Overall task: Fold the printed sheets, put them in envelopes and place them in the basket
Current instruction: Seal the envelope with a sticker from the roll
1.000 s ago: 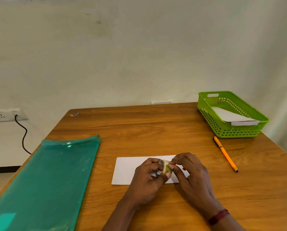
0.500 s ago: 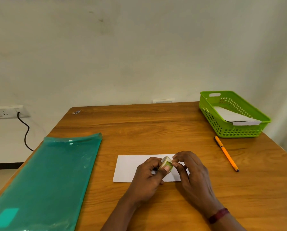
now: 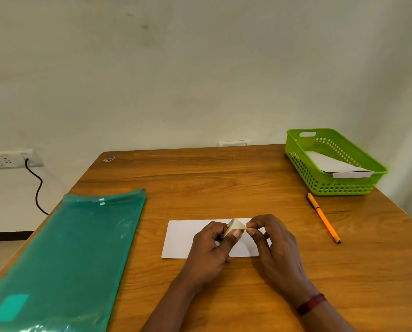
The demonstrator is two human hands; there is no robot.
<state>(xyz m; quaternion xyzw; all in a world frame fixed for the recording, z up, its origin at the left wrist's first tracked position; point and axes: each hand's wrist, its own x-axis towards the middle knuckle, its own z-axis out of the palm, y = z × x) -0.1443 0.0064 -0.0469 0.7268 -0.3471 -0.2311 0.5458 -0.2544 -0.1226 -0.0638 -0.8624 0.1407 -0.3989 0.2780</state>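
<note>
On my feed the white envelope (image 3: pixel 188 238) lies flat on the wooden worktop (image 3: pixel 224 183), near the front edge and about midway across, its right part hidden under both hands. The left hand (image 3: pixel 209 250) has its fingers and thumb curled round a small roll of tape (image 3: pixel 236 227), holding it just above the envelope. The right hand (image 3: pixel 274 245) meets the roll from the right, thumb and forefinger pinched together at its edge; I cannot tell whether a loose tape end sits between them. A dark red band (image 3: pixel 311 304) circles the right wrist. At the far right corner stands the green basket (image 3: pixel 339 186), with another white envelope (image 3: pixel 331 161) leaning inside it, one end on the near rim. An orange pen (image 3: pixel 323 218) lies on the worktop between the basket and the hands. A translucent green folder (image 3: pixel 63 259) covers the left side, running to the near edge. On the wall at far left I see a socket strip (image 3: pixel 6 160) with a black cable (image 3: pixel 38 188) hanging down.
</note>
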